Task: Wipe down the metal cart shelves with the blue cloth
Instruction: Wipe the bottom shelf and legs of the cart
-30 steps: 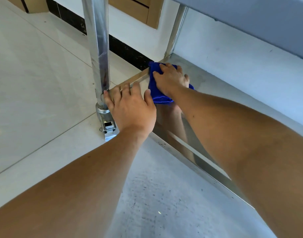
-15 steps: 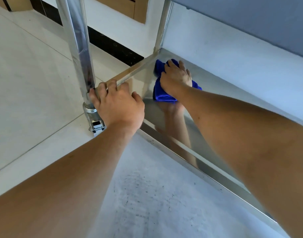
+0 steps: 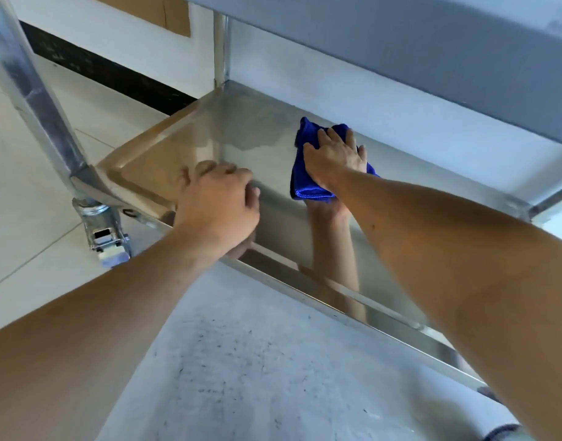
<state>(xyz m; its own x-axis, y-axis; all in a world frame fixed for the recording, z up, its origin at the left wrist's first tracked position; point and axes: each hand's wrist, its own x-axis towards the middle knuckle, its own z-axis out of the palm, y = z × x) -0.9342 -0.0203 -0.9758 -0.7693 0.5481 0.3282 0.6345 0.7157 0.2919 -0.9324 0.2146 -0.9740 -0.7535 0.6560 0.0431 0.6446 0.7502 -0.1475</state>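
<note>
While the right hand [image 3: 335,160] is pressing the blue cloth [image 3: 305,173] flat against the bottom shelf [image 3: 241,135] with fingers spread, the left hand [image 3: 217,206] is curling over the shelf's front lip, bracing there and holding nothing else. The cloth is lying well in from the corner, near the back edge. The cart is sitting on a wheel [image 3: 106,233], and whether its brake is set is not clear, so a hard push could be rolling the cart away from the person. The cloth is bunching under the palm and could be skipping patches. The shelf is acting as a shallow tray and is holding nothing but the cloth.
</note>
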